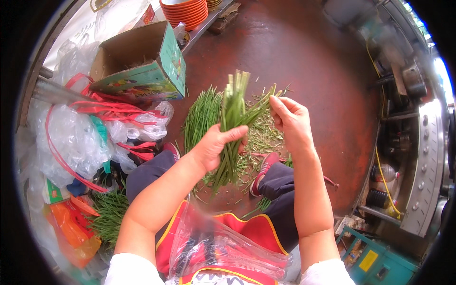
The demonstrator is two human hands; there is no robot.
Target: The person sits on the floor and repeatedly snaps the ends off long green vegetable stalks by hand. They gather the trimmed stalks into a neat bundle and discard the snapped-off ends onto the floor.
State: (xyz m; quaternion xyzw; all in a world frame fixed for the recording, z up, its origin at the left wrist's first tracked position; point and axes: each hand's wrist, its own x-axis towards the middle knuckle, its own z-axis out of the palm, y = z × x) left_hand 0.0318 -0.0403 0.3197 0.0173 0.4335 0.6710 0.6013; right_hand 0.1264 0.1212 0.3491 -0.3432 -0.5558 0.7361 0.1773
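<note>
My left hand (211,146) is closed around a bunch of garlic chives (233,108), its pale cut stem ends upward and its green leaves hanging below the fist. To the right, my right hand (293,115) pinches the tips of a few chive stalks (262,103) that slant out from the bunch. Under the hands, a heap of chives (203,114) lies on the floor at the left. Scattered stem trimmings (265,140) cover the floor beside it, partly hidden by the bunch and my right hand.
A cardboard box (137,76) stands at the upper left, near stacked orange bowls (187,14). Clear plastic bags (71,139) with red ties fill the left side, above more chives (108,213). A metal stove (424,167) and a teal crate (379,262) line the right.
</note>
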